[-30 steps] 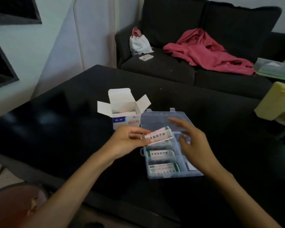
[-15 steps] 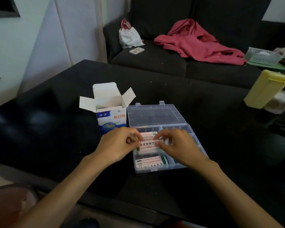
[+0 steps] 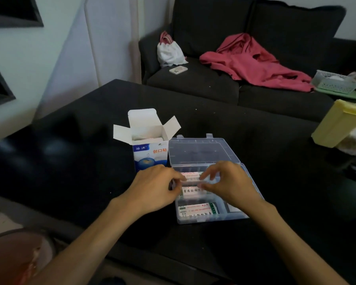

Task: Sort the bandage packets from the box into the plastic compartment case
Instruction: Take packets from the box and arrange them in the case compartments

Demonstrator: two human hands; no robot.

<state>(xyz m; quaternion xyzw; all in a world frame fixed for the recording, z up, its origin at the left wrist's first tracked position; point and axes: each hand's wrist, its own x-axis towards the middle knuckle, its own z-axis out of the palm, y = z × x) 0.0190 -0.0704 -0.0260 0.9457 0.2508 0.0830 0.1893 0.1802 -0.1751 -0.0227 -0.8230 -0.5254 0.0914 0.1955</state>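
Observation:
A clear plastic compartment case lies open on the black table, its lid folded back. Just left of the lid stands the white and blue bandage box, flaps open, with packets visible inside. My left hand and my right hand meet over the case's far left compartment, each pinching an end of a pink and white bandage packet. A second packet lies in the compartment below it, and a third packet fills the nearest one.
The black table spreads left and behind the case. A yellow plastic container leans at the right edge. Behind stands a dark sofa carrying a white bag, a phone, a pink garment and a basket.
One second ago my left hand held the packet up above the case with my right hand open beside it. Both hands have since lowered it into the far left compartment.

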